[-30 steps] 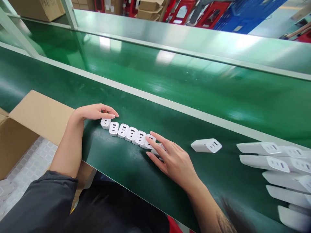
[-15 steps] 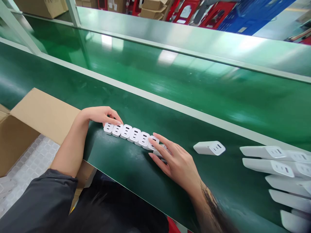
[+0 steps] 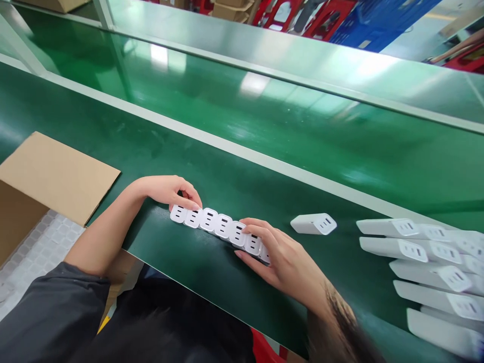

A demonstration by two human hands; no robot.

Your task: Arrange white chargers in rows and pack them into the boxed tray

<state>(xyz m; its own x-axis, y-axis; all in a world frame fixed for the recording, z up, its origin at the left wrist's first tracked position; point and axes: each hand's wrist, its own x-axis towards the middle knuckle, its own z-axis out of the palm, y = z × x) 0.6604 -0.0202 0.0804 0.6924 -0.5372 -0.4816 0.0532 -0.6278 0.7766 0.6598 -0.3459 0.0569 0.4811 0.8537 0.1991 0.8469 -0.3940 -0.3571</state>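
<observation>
A row of several white USB chargers [image 3: 223, 226] stands side by side on the green worktop, port faces up. At the row's left end, my left hand [image 3: 177, 191] is closed, its thumb and fingers pressed on the chargers there. My right hand [image 3: 282, 252] grips the other end, fingers along the far side and thumb along the near side. That hand partly covers the last charger. Apart from the row, to the right, a single charger [image 3: 313, 224] lies on its side.
More white chargers [image 3: 412, 249] lie in stacked rows at the right. On the left, an open cardboard box [image 3: 60, 176] holds a clear plastic tray [image 3: 41, 247]. A pale rail [image 3: 227, 143] runs behind the worktop, with a green conveyor belt [image 3: 204, 103] beyond it.
The right hand has closed in on the row's right end, its fingers now along the sides. The row and both hands sit slightly lower and further right in view, and the row looks tilted more upright.
</observation>
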